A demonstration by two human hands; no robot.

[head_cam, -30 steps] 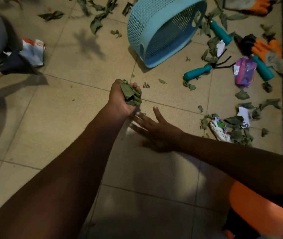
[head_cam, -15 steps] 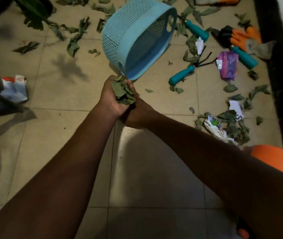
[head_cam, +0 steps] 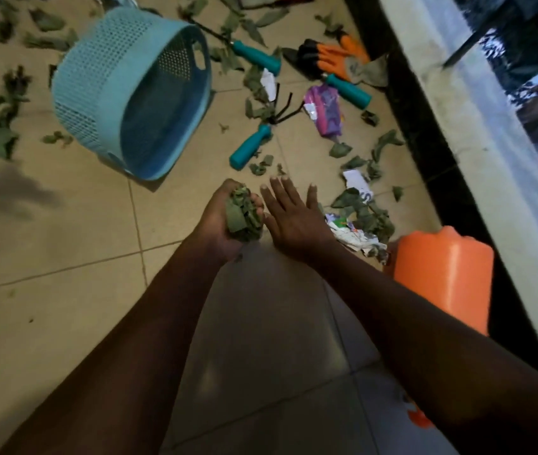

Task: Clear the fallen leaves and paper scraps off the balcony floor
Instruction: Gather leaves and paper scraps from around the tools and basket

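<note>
Wad of leaves [head_cam: 243, 216] at frame center, fisted in left hand [head_cam: 225, 221]; light, crumbly, likely sheds bits, so cup from beneath. Right hand [head_cam: 293, 218] flat, fingers spread, empty, beside it. Blue basket [head_cam: 97, 80] upper left, tipped.

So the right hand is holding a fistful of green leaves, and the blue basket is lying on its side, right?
Not quite. The head view shows the left hand gripping the green leaves; the right hand is open and empty. The blue basket does lie on its side.
</note>
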